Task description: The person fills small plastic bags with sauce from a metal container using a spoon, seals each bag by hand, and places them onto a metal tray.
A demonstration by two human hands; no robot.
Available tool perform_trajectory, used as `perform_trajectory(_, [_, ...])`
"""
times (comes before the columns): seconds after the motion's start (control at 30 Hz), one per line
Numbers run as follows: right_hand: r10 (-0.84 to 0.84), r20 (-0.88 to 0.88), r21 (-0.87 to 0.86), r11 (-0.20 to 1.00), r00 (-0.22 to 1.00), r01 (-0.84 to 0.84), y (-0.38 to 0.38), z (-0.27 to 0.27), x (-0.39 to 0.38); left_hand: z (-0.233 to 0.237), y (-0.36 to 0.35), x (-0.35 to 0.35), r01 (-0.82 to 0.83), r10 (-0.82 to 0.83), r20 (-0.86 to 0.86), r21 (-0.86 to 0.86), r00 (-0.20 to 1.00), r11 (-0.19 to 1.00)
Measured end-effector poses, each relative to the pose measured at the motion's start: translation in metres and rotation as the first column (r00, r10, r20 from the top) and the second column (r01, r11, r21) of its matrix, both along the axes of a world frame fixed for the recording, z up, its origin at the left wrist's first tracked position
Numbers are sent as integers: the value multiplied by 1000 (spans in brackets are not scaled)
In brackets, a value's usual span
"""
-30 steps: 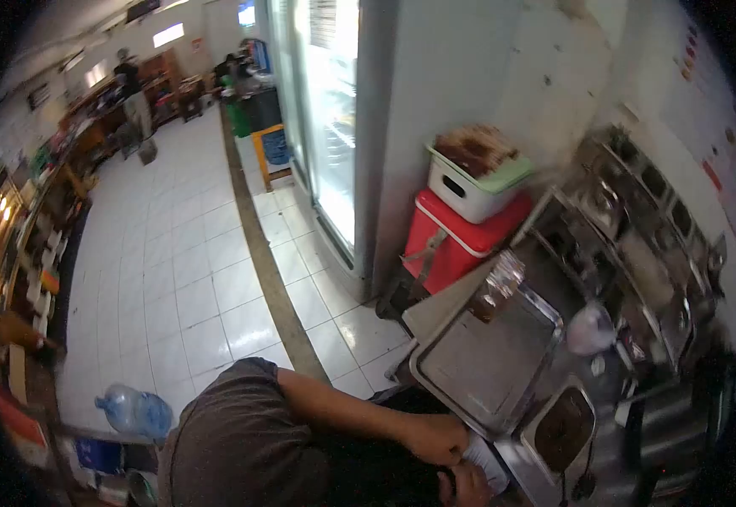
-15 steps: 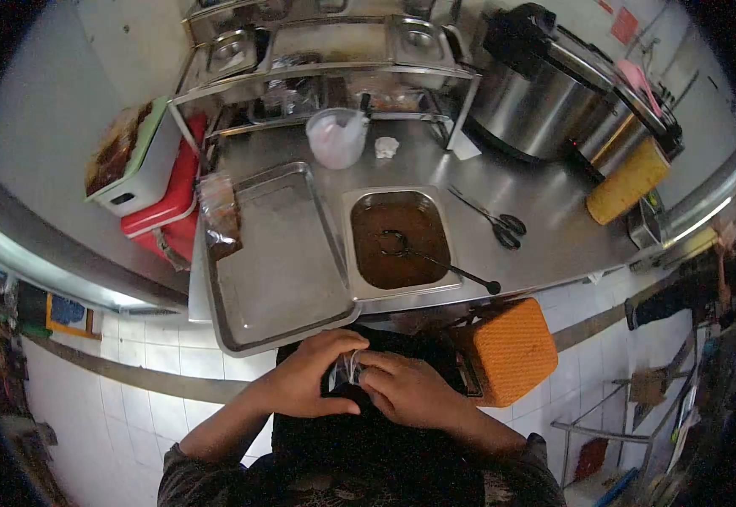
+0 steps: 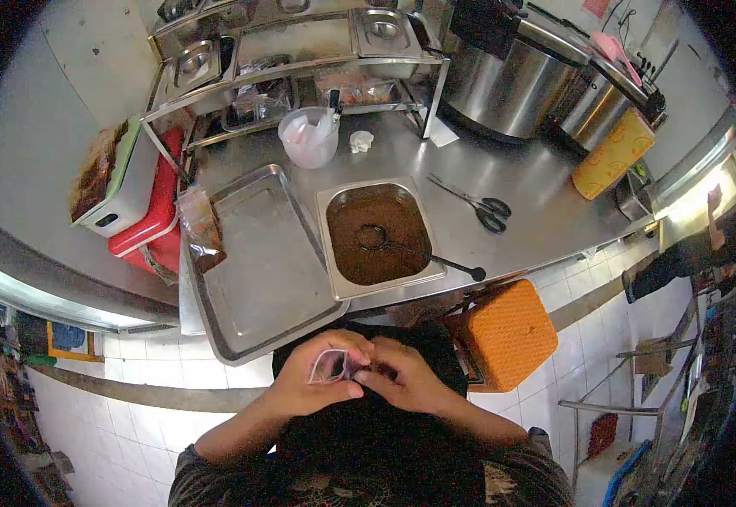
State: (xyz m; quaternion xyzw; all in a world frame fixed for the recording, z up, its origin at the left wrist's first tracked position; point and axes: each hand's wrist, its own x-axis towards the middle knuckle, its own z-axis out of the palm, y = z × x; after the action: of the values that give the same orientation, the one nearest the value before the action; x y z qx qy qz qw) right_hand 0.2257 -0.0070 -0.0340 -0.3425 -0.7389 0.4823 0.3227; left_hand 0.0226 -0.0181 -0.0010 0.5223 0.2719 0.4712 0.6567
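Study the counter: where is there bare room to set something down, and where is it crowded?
Bare counter lies between the scissors and the yellow container. The large tray is mostly bare, apart from the packet at its left rim. Crowded: the rack and the back right, with the steel pots.

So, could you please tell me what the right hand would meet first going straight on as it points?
The right hand would probably meet the plastic bag first, then the left hand; depth there is unclear.
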Motion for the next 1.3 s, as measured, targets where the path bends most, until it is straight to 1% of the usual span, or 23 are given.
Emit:
perform_trajectory(0.07, [23,-57,-7,1000,998,-24,-5,-14,-1,-7,-1,1,33,-10,180,-127,984,991])
perform_trajectory(0.1, [34,-86,-11,999,996,-35,-6,-13,-3,-9,0,-1,29,-10,179,-106,984,994])
perform_trajectory(0.17, [-102,113,-218,968,988,125,0,-1,12,-12,4,-8,24,-14,176,-59,984,998])
perform_trajectory(0.2, [-368,-1,-200,911,930,360,6,-10,20,-15,5,-10,-17,18,196,-8,980,1000])
perform_trajectory(0.23, [-529,-63,-143,844,846,517,17,-9,31,-13,5,-13,-47,46,132,7,990,999])
perform_trajectory(0.27, [-639,-221,-350,757,737,552,27,-16,42,-8,6,-17,-78,76,69,24,995,997])
perform_trajectory(0.3, [-648,-285,-334,758,707,560,38,-2,46,-4,6,-20,-108,108,6,41,994,993])
perform_trajectory(0.33, [-714,-373,-424,699,593,576,44,15,42,-2,7,-21,-121,125,-64,54,990,991])
perform_trajectory(0.43, [-653,-264,-358,750,710,556,67,24,49,8,12,-23,-138,161,-269,102,950,985])
perform_trajectory(0.47, [-690,-267,-283,724,673,630,70,30,44,13,13,-22,-132,167,-332,124,928,983])
perform_trajectory(0.57, [-618,-219,102,755,755,647,83,40,43,25,17,-26,-141,220,-470,197,855,970])
perform_trajectory(0.6, [-588,-148,222,763,795,606,87,45,43,27,18,-27,-148,243,-505,221,828,964])
perform_trajectory(0.67, [-541,9,443,756,841,482,91,56,45,26,24,-32,-153,354,-560,375,749,915])
perform_trajectory(0.7, [-514,-12,332,807,858,488,92,55,45,25,27,-35,-146,410,-578,448,706,882])
perform_trajectory(0.73, [-489,-36,218,847,872,484,92,51,45,26,29,-36,-159,442,-586,471,679,868])
perform_trajectory(0.77, [-465,-64,101,877,883,469,93,50,45,28,31,-37,-171,475,-593,494,650,852])
perform_trajectory(0.8, [-483,-82,-62,876,872,479,91,52,46,29,33,-39,-183,506,-599,517,620,836])
perform_trajectory(0.87, [-519,-106,-383,809,848,446,89,58,46,27,40,-42,-210,498,-604,483,623,850])
perform_trajectory(0.97, [-635,-318,-605,707,704,365,89,42,53,30,50,-44,-228,506,-581,485,637,844])
perform_trajectory(1.0, [-661,-354,-634,690,661,349,88,38,55,32,54,-42,-228,509,-568,493,647,840])
perform_trajectory(1.07, [-713,-415,-691,651,565,314,85,31,59,36,61,-40,-237,486,-577,454,656,859])
perform_trajectory(1.17, [-779,-461,-778,585,424,230,84,19,61,43,73,-33,-240,478,-581,440,659,865])
perform_trajectory(1.3, [-756,-562,-761,631,336,149,84,15,67,37,99,-24,-222,503,-548,499,669,838])
